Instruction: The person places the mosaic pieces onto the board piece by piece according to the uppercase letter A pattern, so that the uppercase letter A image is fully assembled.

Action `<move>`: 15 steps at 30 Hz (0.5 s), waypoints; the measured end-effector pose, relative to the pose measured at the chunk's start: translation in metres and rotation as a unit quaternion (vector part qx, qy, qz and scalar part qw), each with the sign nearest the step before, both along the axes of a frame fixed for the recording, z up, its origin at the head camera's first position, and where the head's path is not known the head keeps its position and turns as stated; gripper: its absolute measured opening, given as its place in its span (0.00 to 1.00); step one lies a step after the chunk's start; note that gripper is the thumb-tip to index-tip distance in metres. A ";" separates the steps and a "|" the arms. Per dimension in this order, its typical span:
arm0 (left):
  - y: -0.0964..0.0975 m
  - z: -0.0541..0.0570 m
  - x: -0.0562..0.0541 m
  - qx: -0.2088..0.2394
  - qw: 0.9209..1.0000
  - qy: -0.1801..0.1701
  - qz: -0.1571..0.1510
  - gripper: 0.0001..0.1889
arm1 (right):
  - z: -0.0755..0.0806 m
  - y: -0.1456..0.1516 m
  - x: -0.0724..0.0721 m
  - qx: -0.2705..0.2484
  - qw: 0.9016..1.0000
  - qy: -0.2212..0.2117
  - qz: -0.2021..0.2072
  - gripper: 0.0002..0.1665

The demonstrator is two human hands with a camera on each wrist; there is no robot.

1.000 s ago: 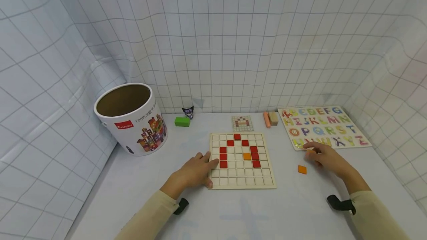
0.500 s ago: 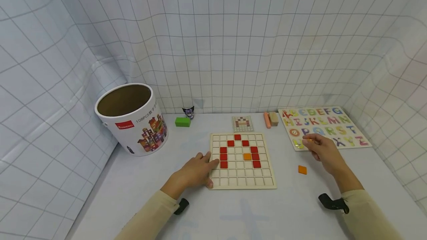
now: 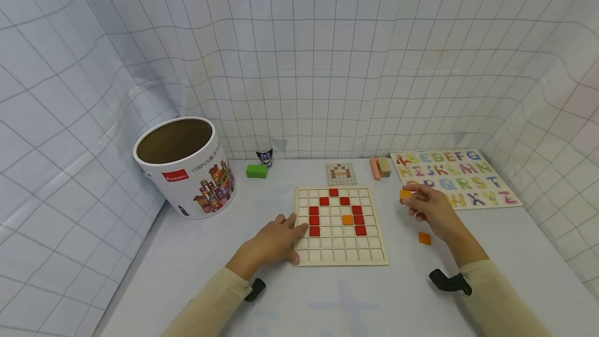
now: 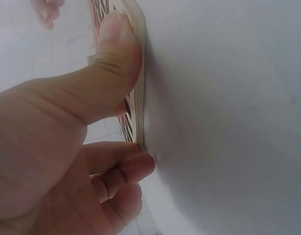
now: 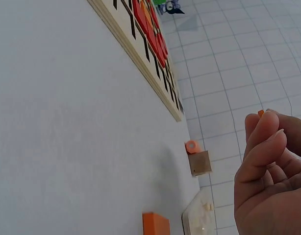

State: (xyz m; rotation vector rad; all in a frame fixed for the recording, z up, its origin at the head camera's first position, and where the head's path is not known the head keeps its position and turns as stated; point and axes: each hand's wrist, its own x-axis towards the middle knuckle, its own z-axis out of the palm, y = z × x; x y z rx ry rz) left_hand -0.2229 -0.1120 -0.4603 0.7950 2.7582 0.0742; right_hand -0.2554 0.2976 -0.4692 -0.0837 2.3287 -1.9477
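In the head view my left hand (image 3: 276, 241) rests at the left side of a wooden grid board (image 3: 339, 259), fingers spread. Its thumb (image 4: 113, 54) presses on the board's edge in the left wrist view. Red tiles (image 3: 314, 220) form an arch on the grid, with one orange tile (image 3: 347, 220) inside it. My right hand (image 3: 432, 212) pinches another orange square tile (image 3: 405, 195) between thumb and fingertips, raised to the right of the board. Below that hand a loose orange tile (image 3: 424, 238) lies on the table.
A small pattern card (image 3: 340, 173) lies behind the board. An alphabet puzzle board (image 3: 468, 170) is at the back right, beside a wooden block (image 3: 383, 167) and an orange stick (image 3: 375, 168). A large bucket (image 3: 187, 176), a green block (image 3: 257, 171) and a small figure (image 3: 264, 157) stand left.
My right hand has lifted an orange tile from beside the alphabet board and carried it left toward the grid board. The left hand has stayed in place.
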 end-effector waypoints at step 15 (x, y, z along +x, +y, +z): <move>0.000 -0.001 -0.001 0.001 1.000 -0.006 0.000 0.44 | -0.009 -0.071 -0.007 0.012 0.996 -0.036 0.086 0.27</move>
